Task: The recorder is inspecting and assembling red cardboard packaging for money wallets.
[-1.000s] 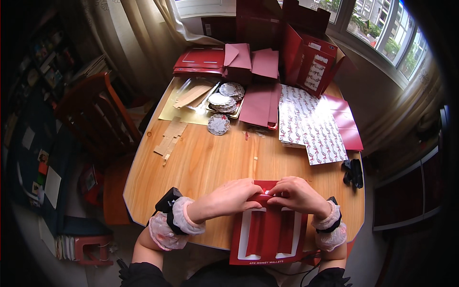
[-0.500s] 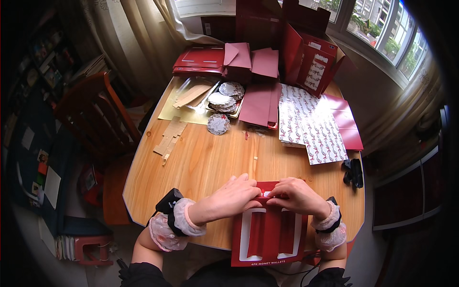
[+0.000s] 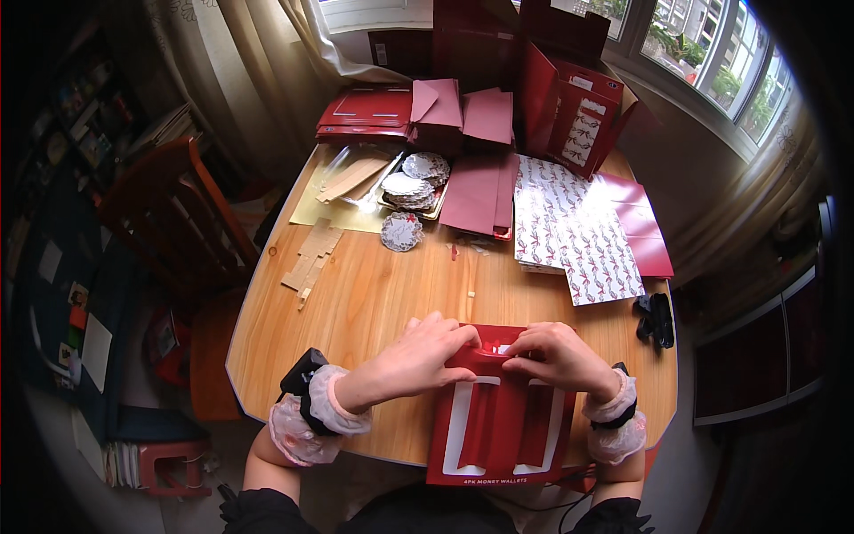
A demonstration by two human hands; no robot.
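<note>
A red cardboard packaging sleeve [image 3: 503, 427] with two tall white-edged windows lies in front of me, its lower part reaching over the table's near edge. My left hand [image 3: 418, 354] grips the left side of its top end, thumb below and fingers above. On the top's right side, the fingers of my right hand [image 3: 553, 354] are bent round the card. Between my hands, a fold across the top shows small red and white bits near a slot. The fingertips partly hide that fold.
Beyond are patterned sheets [image 3: 587, 249], pink envelopes [image 3: 476, 196], a tray of round tags [image 3: 409, 187], stacked red sleeves [image 3: 365, 111] and an open red carton [image 3: 578, 116]. Brown card strips [image 3: 311, 258] lie left. A black strap [image 3: 654, 320] sits at the right edge.
The sleeve's top end has shifted slightly away from me and its fold shows more. My hands have moved a little apart, the left one leftward.
</note>
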